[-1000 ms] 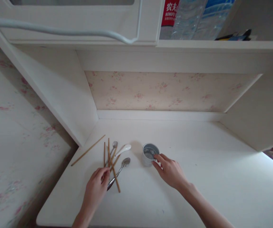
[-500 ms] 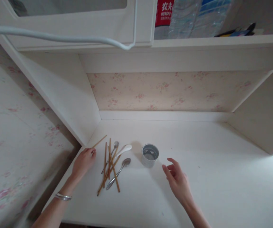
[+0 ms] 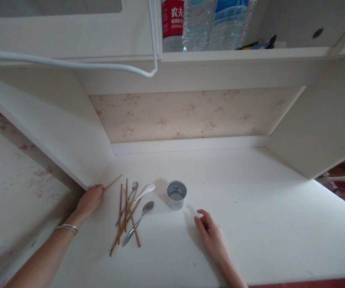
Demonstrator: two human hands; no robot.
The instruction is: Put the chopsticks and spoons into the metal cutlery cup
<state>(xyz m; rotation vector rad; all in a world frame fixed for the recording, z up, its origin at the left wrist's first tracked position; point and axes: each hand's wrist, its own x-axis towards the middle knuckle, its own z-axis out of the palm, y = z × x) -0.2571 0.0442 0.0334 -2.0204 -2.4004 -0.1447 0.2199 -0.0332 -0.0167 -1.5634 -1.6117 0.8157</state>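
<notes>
My left hand (image 3: 92, 200) is closed on one end of a wooden chopstick (image 3: 113, 182) at the table's left side. To its right lies a loose heap of several chopsticks (image 3: 120, 210), crossing one another. Among them are a small metal spoon (image 3: 134, 186), a white spoon (image 3: 149, 188) and a larger metal spoon (image 3: 148, 207). An upright grey metal holder (image 3: 175, 203) with holes inside stands right of the heap. My right hand (image 3: 210, 232) hovers or rests right of the holder, apart from it, fingers curled with a gap between thumb and forefinger.
The white tabletop (image 3: 250, 216) runs between side panels, with a left panel (image 3: 67, 132) close to my left hand. Overhead, a shelf (image 3: 235, 54) bears water bottles (image 3: 198, 26). A white cable (image 3: 100, 66) hangs across the upper left.
The camera view has turned a little to the right, shifting everything leftward. My left hand still holds the chopstick, and the right hand's fingers have drawn slightly closer together.
</notes>
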